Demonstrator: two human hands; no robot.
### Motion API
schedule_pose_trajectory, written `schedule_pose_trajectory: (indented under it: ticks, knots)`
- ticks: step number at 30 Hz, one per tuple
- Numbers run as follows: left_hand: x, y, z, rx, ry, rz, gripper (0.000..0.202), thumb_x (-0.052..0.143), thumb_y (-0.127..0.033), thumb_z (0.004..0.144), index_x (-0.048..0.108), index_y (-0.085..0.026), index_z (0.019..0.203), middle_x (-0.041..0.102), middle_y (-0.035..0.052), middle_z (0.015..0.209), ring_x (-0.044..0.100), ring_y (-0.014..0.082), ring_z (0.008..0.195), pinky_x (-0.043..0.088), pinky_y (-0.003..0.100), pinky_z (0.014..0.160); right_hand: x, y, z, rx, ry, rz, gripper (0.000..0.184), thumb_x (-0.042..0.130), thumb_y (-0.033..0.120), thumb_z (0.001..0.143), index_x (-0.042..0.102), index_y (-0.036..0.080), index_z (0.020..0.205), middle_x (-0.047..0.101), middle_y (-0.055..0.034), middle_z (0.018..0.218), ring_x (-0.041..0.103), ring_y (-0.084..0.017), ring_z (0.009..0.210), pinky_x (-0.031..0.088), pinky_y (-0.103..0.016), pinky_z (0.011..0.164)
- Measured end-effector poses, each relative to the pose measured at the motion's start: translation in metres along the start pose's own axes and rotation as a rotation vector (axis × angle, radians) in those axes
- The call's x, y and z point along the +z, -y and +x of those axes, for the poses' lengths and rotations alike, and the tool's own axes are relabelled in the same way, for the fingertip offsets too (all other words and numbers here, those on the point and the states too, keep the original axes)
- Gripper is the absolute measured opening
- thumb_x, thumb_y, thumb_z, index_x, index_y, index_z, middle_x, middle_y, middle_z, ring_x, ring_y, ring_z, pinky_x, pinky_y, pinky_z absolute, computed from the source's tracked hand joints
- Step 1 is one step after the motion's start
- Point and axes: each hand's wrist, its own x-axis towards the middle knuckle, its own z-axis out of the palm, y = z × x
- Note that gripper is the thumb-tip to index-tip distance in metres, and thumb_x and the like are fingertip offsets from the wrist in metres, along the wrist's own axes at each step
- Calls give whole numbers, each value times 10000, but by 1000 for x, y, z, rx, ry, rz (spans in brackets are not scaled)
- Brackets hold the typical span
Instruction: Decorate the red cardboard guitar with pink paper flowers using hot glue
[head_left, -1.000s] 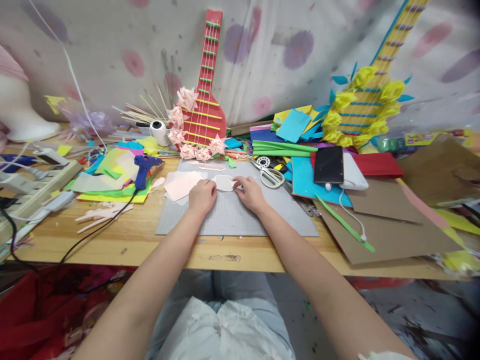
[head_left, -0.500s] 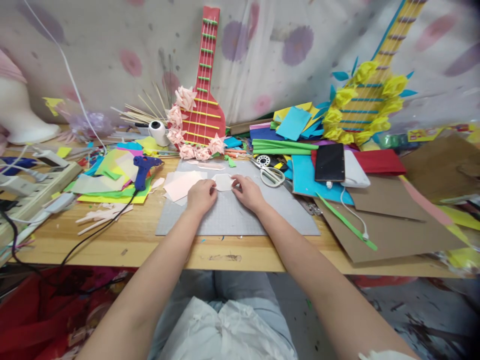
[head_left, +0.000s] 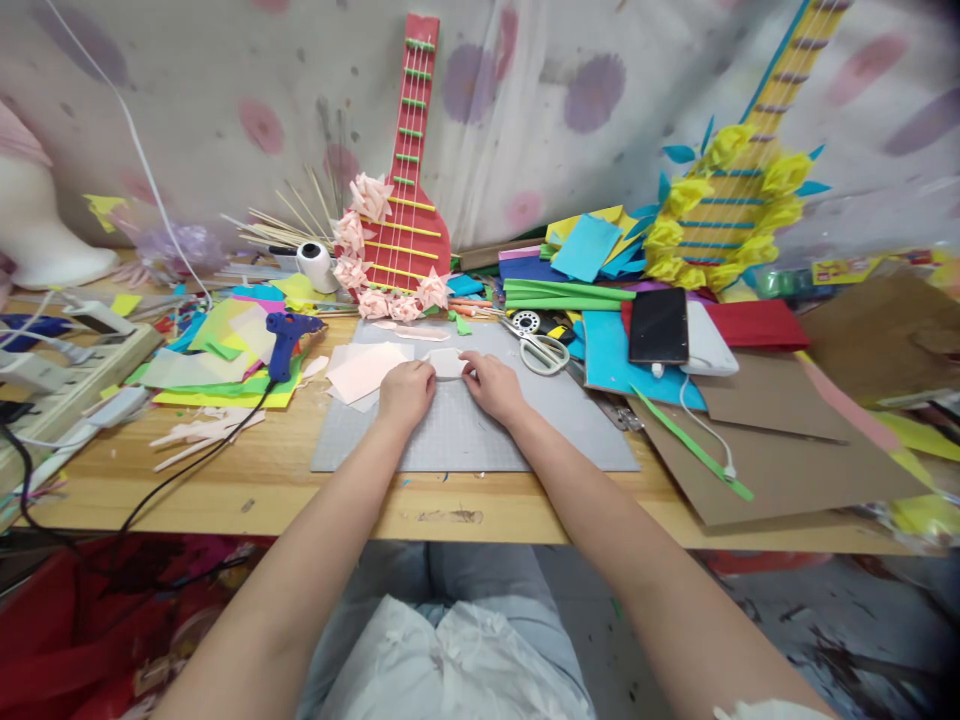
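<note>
Between my hands, a small pale piece of paper (head_left: 448, 364) is held just above the grey cutting mat (head_left: 480, 440). My left hand (head_left: 407, 392) pinches its left end, and my right hand (head_left: 491, 385) pinches the right end. Both hands have curled fingers. Left of my left hand lie pale pink paper sheets (head_left: 367, 370), partly on the mat. Scissors with white handles (head_left: 544, 353) rest at the mat's upper right, beyond my right hand. A few thin pink paper scraps (head_left: 420, 332) lie along the mat's far edge.
A red paper guitar (head_left: 405, 240) with pink paper flowers stands behind the mat; a yellow one (head_left: 731, 200) leans at right. A blue glue gun (head_left: 283, 345) with its black cord lies left. A phone (head_left: 659, 325) and cardboard (head_left: 780, 440) are at right.
The paper between my hands now looks narrower, its near edge turned up or folded. My left hand has moved slightly right. The other things stay where they were.
</note>
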Motion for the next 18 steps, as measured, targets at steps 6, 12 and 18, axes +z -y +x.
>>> schedule_pose_trajectory:
  ticks: [6, 12, 18]
  knots:
    - [-5, -1, 0, -20, -8, -36, 207, 436, -212, 833, 641, -206, 859, 658, 65, 917, 576, 199, 874, 418, 323, 731, -3, -1, -3, -17, -18, 69, 416, 517, 150, 758, 474, 218, 1166, 650, -31, 975, 552, -188, 839, 415, -306, 722]
    - [-6, 3, -1, 59, -52, -101, 184, 476, -245, 832, 656, -207, 829, 662, 56, 936, 489, 235, 981, 382, 374, 837, -4, -5, -4, 92, -12, 123, 335, 521, 138, 751, 514, 238, 1071, 668, 6, 854, 554, -173, 772, 408, -300, 703]
    - [-2, 4, 1, -39, -10, -158, 180, 492, -256, 817, 661, -206, 854, 655, 63, 906, 497, 232, 927, 390, 372, 811, -1, -10, -1, 226, -2, 293, 311, 555, 166, 737, 516, 246, 1036, 665, 35, 829, 556, -123, 683, 408, -268, 682]
